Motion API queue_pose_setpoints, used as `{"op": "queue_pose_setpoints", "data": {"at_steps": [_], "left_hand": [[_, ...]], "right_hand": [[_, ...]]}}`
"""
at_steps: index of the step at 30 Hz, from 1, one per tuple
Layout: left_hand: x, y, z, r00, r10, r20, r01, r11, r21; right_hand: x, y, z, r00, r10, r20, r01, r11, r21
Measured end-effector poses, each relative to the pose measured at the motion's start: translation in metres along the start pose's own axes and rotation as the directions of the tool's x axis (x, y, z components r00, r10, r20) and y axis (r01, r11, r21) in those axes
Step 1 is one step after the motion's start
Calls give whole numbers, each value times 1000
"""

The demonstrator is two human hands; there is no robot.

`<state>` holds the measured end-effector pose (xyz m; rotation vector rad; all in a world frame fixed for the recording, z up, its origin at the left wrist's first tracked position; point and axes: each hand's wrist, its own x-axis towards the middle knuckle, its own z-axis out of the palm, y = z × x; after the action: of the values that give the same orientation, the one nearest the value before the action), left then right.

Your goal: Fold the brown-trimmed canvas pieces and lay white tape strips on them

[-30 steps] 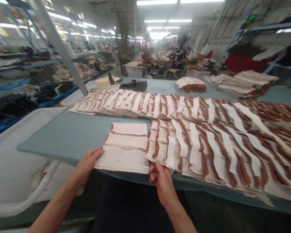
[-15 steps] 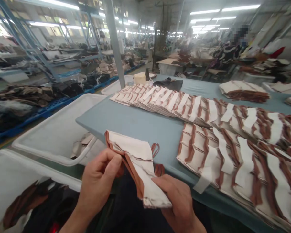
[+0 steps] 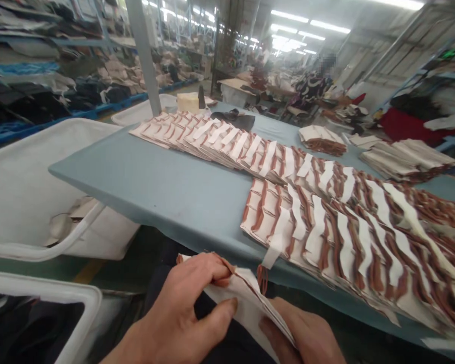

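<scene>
Low in front of me, off the near edge of the blue-grey table (image 3: 151, 192), a cream sewn fabric piece (image 3: 246, 308) with brown trim is held in both hands. My left hand (image 3: 189, 303) is closed over its upper edge, fingers curled round the brown trim and thumb on the near face. Around the lower right end of the piece, my right hand (image 3: 307, 328) is closed, its fingers partly hidden behind the fabric. A small brown loop (image 3: 263, 279) sticks out of the far side. To the right lies an overlapping row of similar pieces (image 3: 273, 207) with white strips.
A longer row (image 3: 212, 136) of such pieces runs behind. Stacks of fabric (image 3: 322, 139) lie farther back. White bins (image 3: 94, 222) stand at the left, beside a grey post (image 3: 144, 55). A person in patterned clothing (image 3: 311, 83) is in the background.
My view has turned right. The fabric piece has come lower and tilted, and my left hand has shifted from pinching its left edge to gripping over the top edge.
</scene>
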<state>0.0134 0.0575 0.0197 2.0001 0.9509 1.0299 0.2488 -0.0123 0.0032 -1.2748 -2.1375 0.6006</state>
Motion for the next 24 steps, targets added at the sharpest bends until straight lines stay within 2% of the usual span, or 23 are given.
{"op": "queue_pose_setpoints", "data": {"at_steps": [2,4,7,10,13,16,18,21,24], "left_hand": [[0,3,2,981,-169,92,176,982,-70],[-1,2,3,928,-298,222,335,930,-149],[-4,-4,3,855,-386,347,473,855,-213],[-8,-8,5,825,-422,375,512,839,-184],[-11,-6,7,815,-427,391,508,852,-128],[-11,-2,7,840,-414,350,462,885,-61],[-9,0,7,851,-402,339,439,898,-37],[-6,0,8,847,-394,356,436,899,-40],[-4,-3,10,847,-398,353,447,892,-68]], "right_hand": [[1,-4,-3,999,21,39,-20,1000,-10],[1,-5,2,999,39,33,-38,999,-29],[-2,-4,18,992,124,-7,-124,992,10],[-1,-4,34,933,359,5,-351,909,225],[10,-6,42,861,500,94,-476,727,496],[24,-7,43,839,483,251,-505,520,689],[30,-5,42,817,448,362,-544,392,742],[33,0,41,788,401,467,-591,278,757],[31,5,44,776,383,502,-597,187,780]]}}
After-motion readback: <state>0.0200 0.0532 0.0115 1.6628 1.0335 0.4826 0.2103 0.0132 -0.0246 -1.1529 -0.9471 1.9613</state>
